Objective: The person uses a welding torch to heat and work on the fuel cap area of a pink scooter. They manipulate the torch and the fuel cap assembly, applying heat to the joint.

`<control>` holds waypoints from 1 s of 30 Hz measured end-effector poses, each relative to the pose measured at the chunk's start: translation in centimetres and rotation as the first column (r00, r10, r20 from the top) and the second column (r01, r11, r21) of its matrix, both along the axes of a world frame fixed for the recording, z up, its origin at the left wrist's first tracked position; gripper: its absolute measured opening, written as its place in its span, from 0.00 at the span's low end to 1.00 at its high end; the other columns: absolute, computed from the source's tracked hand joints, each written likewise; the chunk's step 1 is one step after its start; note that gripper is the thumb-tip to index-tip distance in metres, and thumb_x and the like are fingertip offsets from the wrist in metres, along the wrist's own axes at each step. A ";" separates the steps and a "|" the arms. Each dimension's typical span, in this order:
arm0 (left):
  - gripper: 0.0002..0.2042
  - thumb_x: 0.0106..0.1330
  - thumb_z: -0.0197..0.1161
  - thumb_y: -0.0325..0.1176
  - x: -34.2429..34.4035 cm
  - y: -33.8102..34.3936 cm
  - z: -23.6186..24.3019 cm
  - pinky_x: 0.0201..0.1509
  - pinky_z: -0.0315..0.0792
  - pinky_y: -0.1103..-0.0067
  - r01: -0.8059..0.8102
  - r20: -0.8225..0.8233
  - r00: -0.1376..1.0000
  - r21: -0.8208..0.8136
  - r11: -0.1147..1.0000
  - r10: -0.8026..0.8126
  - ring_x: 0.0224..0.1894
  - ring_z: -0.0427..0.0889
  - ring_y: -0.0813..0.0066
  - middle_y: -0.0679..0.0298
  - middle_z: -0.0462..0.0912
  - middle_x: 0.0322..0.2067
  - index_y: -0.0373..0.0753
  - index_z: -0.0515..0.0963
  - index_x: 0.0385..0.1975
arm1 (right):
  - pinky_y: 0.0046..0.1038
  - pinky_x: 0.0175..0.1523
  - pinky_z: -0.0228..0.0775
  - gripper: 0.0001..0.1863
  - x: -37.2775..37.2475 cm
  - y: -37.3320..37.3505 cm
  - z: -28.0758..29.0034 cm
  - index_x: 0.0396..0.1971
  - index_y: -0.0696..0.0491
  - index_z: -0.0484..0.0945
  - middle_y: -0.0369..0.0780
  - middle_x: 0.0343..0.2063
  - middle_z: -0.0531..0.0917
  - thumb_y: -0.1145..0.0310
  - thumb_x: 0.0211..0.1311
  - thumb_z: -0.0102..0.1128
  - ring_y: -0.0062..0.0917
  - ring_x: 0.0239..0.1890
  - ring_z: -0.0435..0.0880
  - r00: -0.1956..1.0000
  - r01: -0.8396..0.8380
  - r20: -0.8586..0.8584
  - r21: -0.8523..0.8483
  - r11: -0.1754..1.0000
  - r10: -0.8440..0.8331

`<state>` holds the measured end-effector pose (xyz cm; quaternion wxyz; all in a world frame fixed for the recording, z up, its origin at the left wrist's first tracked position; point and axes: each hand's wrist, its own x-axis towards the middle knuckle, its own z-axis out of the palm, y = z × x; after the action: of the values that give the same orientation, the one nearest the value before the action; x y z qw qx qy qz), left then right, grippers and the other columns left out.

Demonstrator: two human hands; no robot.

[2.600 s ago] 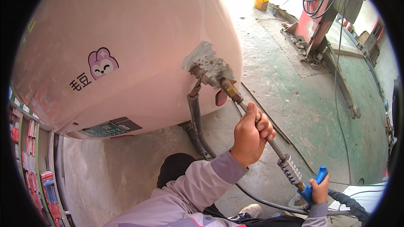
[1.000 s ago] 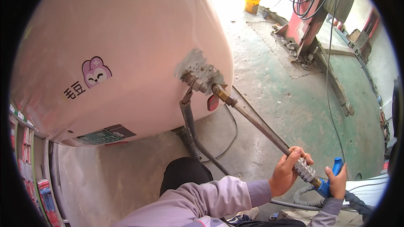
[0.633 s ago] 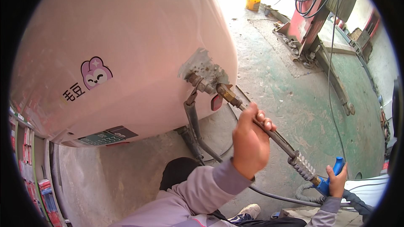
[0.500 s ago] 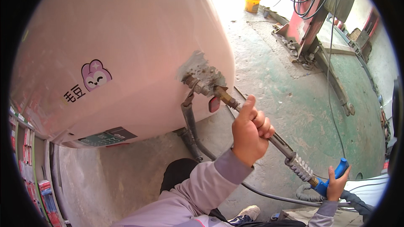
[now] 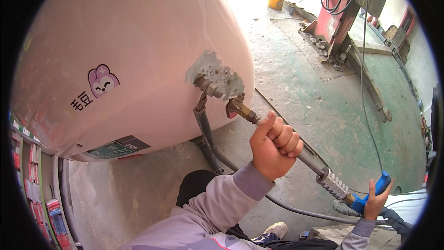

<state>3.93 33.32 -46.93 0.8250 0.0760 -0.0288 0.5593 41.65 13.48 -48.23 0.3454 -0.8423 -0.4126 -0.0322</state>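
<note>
A dent puller (image 5: 311,165) slants from the pink car body panel (image 5: 152,41) down to the lower right. My left hand (image 5: 275,147) is wrapped round its metal rod, thumb pointing up toward the panel. At the far end my right hand (image 5: 377,200) grips the blue handle (image 5: 383,184), behind a coil spring (image 5: 333,184) on the rod. The brass-coloured tip (image 5: 243,110) is at the lower edge of a bared grey patch (image 5: 217,70); whether it touches is unclear. A metal clamp (image 5: 208,86) sits on the patch, with a thick dark cable (image 5: 203,122) hanging from it.
Shelves with red packages (image 5: 34,180) stand at the left. A red lift post (image 5: 335,25) with coiled hoses rises at the upper right, its long arm (image 5: 367,83) low over the floor. Beyond is a yellow bucket (image 5: 276,0). A black hose (image 5: 310,214) crosses near my shoe (image 5: 273,234).
My left hand has closed more tightly round the rod. My right hand and the blue handle have shifted slightly right. The car panel appears slightly further left in view.
</note>
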 end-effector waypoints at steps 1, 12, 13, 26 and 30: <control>0.25 0.77 0.49 0.53 0.1 0.0 0.2 0.22 0.52 0.76 -0.006 -0.035 0.999 -0.024 1.000 0.005 0.15 0.49 0.78 0.75 0.48 0.12 0.51 0.55 0.16 | 0.34 0.77 0.44 0.53 0.1 -0.2 0.0 0.72 0.69 0.50 0.59 0.72 0.58 0.51 0.61 0.69 0.44 0.75 0.56 1.000 -0.001 0.001 -0.007 1.000 0.001; 0.26 0.78 0.46 0.59 0.3 0.2 1.8 0.25 0.56 0.77 -0.166 -0.323 0.943 -0.253 0.953 0.079 0.18 0.53 0.81 0.74 0.51 0.17 0.50 0.54 0.20 | 0.34 0.77 0.43 0.58 -0.1 -0.4 -0.7 0.74 0.69 0.43 0.60 0.73 0.54 0.55 0.56 0.72 0.44 0.77 0.53 0.997 -0.065 -0.042 -0.204 0.977 0.057; 0.26 0.78 0.46 0.59 0.3 0.3 1.8 0.26 0.57 0.77 -0.166 -0.325 0.943 -0.253 0.953 0.078 0.18 0.54 0.81 0.74 0.52 0.17 0.50 0.54 0.20 | 0.34 0.77 0.43 0.58 -0.3 -0.5 -0.6 0.74 0.68 0.43 0.60 0.73 0.54 0.56 0.55 0.72 0.44 0.77 0.53 0.996 -0.074 -0.055 -0.204 0.976 0.064; 0.24 0.78 0.46 0.58 -0.3 0.7 1.8 0.25 0.57 0.77 -0.148 -0.288 0.955 -0.263 0.953 0.068 0.18 0.54 0.80 0.74 0.52 0.16 0.50 0.56 0.22 | 0.33 0.77 0.44 0.58 -1.5 -0.9 1.5 0.76 0.62 0.40 0.59 0.73 0.53 0.67 0.53 0.70 0.44 0.76 0.55 0.996 -0.083 0.011 -0.180 0.980 0.086; 0.24 0.78 0.46 0.57 -0.3 0.6 2.0 0.25 0.57 0.77 -0.149 -0.274 0.959 -0.253 0.956 0.077 0.18 0.54 0.80 0.74 0.51 0.16 0.50 0.56 0.22 | 0.32 0.76 0.45 0.57 -1.9 -1.1 2.7 0.77 0.60 0.39 0.59 0.74 0.53 0.69 0.53 0.68 0.44 0.76 0.55 0.998 -0.063 -0.001 -0.171 0.983 0.064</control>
<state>3.59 33.95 -44.97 0.7905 0.0369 0.1615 0.5897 39.73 12.35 -45.53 0.2716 -0.8551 -0.4414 0.0124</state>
